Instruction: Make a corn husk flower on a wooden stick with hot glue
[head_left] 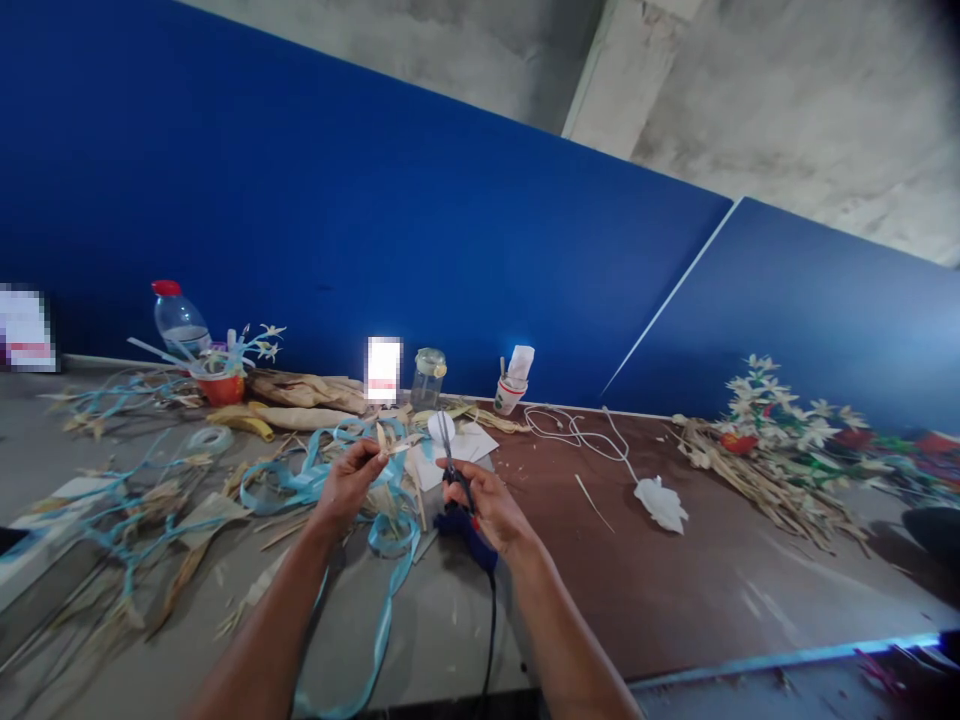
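My left hand is closed in a pinch on a small pale dried-leaf piece, held above the table. Beside it, my right hand grips a pair of scissors with dark handles, blades pointing up and away. A blue glue gun with a black cord lies under my right hand. Light-blue ribbon loops on the table below both hands and trails toward the front edge.
A water bottle with a red cap, a red cup of flower stems, a glass jar and a small cup stand along the blue wall. A white cable, dried husks and a pile of paper flowers lie about.
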